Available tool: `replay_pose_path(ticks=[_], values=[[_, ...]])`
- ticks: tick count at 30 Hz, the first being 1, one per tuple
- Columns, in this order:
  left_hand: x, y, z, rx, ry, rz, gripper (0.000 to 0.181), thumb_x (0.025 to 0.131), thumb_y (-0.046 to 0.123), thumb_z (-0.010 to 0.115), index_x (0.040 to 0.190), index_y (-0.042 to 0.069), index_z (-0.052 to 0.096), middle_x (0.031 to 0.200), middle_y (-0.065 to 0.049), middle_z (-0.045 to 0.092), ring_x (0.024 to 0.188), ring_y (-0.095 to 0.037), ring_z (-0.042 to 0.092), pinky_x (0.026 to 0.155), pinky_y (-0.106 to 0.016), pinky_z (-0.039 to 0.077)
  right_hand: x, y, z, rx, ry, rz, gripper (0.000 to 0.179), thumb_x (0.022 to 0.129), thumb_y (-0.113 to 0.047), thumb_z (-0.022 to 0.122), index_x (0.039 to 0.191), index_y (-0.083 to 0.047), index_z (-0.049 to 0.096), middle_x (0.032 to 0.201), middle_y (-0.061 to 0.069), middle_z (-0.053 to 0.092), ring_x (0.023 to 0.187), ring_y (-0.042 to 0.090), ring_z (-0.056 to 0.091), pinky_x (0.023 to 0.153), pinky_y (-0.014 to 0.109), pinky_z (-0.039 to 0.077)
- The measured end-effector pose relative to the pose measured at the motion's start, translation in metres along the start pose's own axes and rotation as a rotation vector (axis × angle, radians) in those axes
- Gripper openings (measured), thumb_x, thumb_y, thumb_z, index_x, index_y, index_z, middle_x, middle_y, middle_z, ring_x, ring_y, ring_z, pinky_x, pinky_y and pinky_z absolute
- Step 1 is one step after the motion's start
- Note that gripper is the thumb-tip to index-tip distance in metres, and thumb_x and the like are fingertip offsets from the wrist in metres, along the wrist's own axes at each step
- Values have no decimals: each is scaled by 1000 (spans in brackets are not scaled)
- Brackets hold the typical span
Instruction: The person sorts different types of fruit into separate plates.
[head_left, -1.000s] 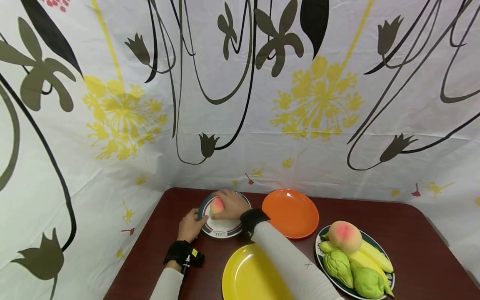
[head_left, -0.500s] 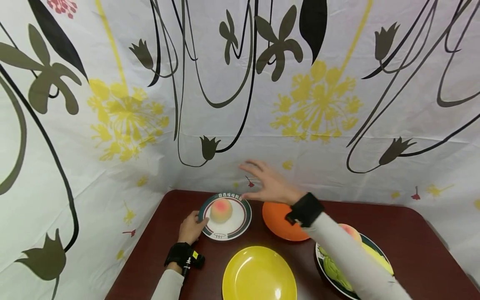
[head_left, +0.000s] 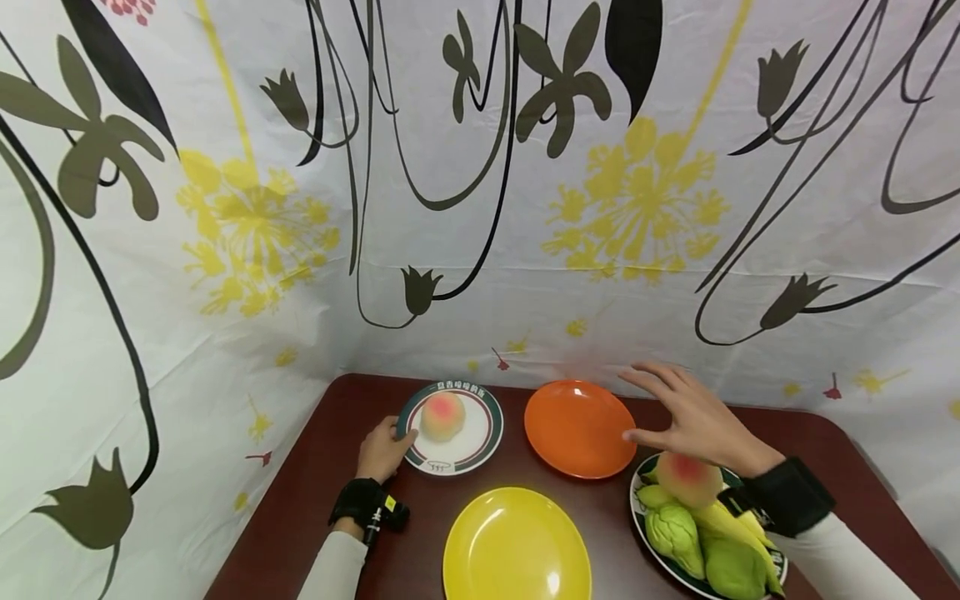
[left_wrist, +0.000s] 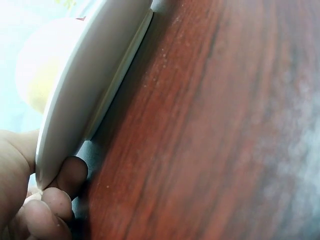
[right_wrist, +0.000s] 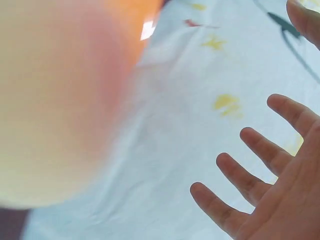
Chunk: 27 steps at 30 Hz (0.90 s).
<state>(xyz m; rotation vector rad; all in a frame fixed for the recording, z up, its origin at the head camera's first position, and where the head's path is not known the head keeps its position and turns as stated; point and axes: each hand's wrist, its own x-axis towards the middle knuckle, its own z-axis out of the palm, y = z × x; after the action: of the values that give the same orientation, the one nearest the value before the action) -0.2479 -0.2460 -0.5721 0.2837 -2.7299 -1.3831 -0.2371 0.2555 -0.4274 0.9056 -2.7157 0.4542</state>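
Note:
A white plate with a dark green rim (head_left: pixel 487 433) lies at the back left, and a pink-and-cream peach (head_left: pixel 442 416) sits on it. My left hand (head_left: pixel 381 452) pinches the plate's left edge, thumb above and curled fingers below, as the left wrist view shows at the plate's underside (left_wrist: pixel 95 75). My right hand (head_left: pixel 697 421) hovers with spread fingers over the back of the fruit plate (head_left: pixel 642 521), holding nothing. Just below it a second peach (head_left: pixel 686 481) rests on the pile; that peach (right_wrist: pixel 55 100) looms blurred in the right wrist view.
Beside the peach on the right plate lie green chayotes (head_left: pixel 675 533) and yellow bananas (head_left: pixel 731 521). An orange plate (head_left: pixel 579 429) stands at the back middle, and a yellow plate (head_left: pixel 517 550) in front. A patterned cloth (head_left: pixel 465 233) hangs behind the dark red table (head_left: pixel 300 483).
My right hand has let go of the peach on the left plate, lifted, and moved right across the orange plate to above the fruit plate. The left hand has stayed on its plate.

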Motion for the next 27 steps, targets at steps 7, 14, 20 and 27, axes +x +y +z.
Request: replay_pose_path(ticks=[7,14,20,27], values=[[1,1,0,1,-4,3,54,96,33,71,137,2,54,92,-10,68,49,-21,51,46,-33,45,-39,20,19,-22,-8,89,86,81,-63,76,153,-29,45,151,10,44,129,40,45,89,62,46],[-1,1,-3,2,1,11,54,96,31,70,138,1,54,91,-11,68,48,-21,49,45,-33,45,-49,20,29,19,-81,138,84,79,-67,76,149,-29,51,149,8,47,127,36,49,79,59,51],[0,0,-2,15,4,3,55,96,33,70,137,1,54,96,-12,69,48,-20,50,45,-33,45,-49,19,32,17,-177,175,80,75,-66,80,143,-29,58,142,5,54,125,33,53,70,54,54],[-1,1,-1,21,1,6,55,96,33,70,138,2,54,101,-14,69,48,-20,50,45,-33,45,-53,13,21,-31,-216,209,73,73,-66,81,134,-31,63,131,2,60,115,29,59,60,41,49]])
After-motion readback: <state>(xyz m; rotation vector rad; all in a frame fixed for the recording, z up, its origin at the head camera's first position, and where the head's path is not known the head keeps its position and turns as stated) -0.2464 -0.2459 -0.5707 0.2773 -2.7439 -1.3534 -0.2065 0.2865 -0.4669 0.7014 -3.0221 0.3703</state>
